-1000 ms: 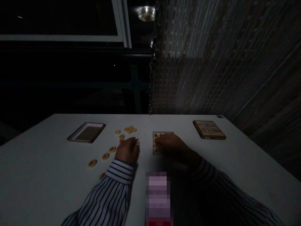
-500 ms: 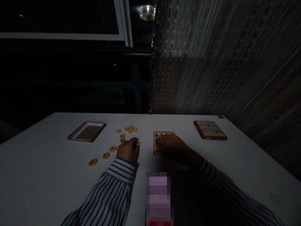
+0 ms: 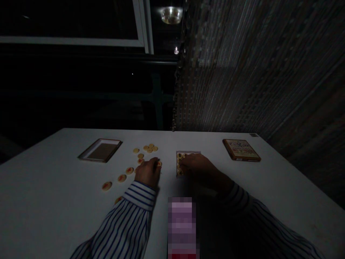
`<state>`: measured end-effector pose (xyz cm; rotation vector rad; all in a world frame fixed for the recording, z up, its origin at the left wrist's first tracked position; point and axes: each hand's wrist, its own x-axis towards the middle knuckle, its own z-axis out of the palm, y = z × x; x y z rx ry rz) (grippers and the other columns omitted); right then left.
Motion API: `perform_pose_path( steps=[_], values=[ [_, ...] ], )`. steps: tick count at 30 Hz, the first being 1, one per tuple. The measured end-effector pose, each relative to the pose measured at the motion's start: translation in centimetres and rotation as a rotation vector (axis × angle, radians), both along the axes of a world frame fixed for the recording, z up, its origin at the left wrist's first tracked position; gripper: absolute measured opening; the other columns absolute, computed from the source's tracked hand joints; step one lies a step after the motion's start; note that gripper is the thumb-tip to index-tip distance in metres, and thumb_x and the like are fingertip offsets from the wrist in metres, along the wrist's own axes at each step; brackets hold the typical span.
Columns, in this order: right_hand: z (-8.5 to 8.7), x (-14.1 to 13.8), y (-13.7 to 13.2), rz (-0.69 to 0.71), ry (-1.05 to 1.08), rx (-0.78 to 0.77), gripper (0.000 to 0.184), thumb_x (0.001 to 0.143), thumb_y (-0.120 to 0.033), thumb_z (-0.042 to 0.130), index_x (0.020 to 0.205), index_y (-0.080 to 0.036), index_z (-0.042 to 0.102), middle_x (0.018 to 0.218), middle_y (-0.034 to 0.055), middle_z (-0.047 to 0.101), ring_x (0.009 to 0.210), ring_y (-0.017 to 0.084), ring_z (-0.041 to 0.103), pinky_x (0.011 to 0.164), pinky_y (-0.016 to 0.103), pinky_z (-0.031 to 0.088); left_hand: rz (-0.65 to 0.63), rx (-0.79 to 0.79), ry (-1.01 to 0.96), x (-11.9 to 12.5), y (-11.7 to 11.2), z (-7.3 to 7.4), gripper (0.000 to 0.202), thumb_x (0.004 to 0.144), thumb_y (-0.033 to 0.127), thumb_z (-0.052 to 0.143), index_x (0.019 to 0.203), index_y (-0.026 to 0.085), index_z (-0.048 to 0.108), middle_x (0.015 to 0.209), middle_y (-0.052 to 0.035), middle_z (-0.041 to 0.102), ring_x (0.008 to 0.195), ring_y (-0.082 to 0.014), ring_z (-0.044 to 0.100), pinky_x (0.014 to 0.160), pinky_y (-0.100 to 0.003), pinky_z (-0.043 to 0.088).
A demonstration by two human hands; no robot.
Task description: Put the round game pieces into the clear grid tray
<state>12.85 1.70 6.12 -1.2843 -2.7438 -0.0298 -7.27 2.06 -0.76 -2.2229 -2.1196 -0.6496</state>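
Observation:
My left hand point(image 3: 147, 172) is closed, its fingertips pinching a round wooden Chinese chess piece point(image 3: 159, 163) with a red mark. Under and around that hand lie more red-marked pieces, such as one piece point(image 3: 129, 171) just to its left. My right hand point(image 3: 201, 166) reaches over a small open box point(image 3: 188, 152) partly filled with black-marked chess pieces point(image 3: 180, 173). Its fingers are bent together down onto the pieces at the box's left side. What they grip, if anything, is hidden by the hand and the dim light.
An open, shallow box tray point(image 3: 87, 155) lies at the left of the white table point(image 3: 54, 201). Blank-faced pieces point(image 3: 150, 148) cluster toward the back. A printed box lid point(image 3: 241, 149) rests at the right. A pixelated object point(image 3: 182, 226) is at the near edge; a string curtain point(image 3: 229, 72) hangs behind.
The view has shifted very slightly. Both hands stay almost where they were; the piece in my left fingers has turned a little.

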Motion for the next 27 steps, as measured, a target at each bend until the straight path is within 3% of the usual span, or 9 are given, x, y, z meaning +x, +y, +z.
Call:
perform_pose_path(
  steps=[13,27],
  values=[
    [-0.8,0.4,0.7,-0.036,0.011,0.064,0.024,0.082,-0.024,0.037,0.092,-0.018,0.058,0.088,0.0063,0.061,0.083,0.017,0.052,0.072,0.028,0.033,-0.133,0.28,-0.144,0.3,-0.7,0.7,0.032,0.077,0.034,0.044,0.099,0.015,0.056,0.094,-0.0088,0.065,0.087,-0.021,0.058,0.078,-0.035,0.045],
    [0.2,0.4,0.4,-0.119,-0.007,0.047,0.025,0.084,-0.026,0.035,0.092,-0.017,0.058,0.089,0.0078,0.061,0.084,0.018,0.052,0.07,0.029,0.032,-0.195,0.37,-0.227,1.2,-1.8,1.5,0.024,0.074,0.029,0.053,0.094,0.016,0.055,0.09,-0.0063,0.065,0.085,-0.0191,0.058,0.082,-0.036,0.042]
  ],
)
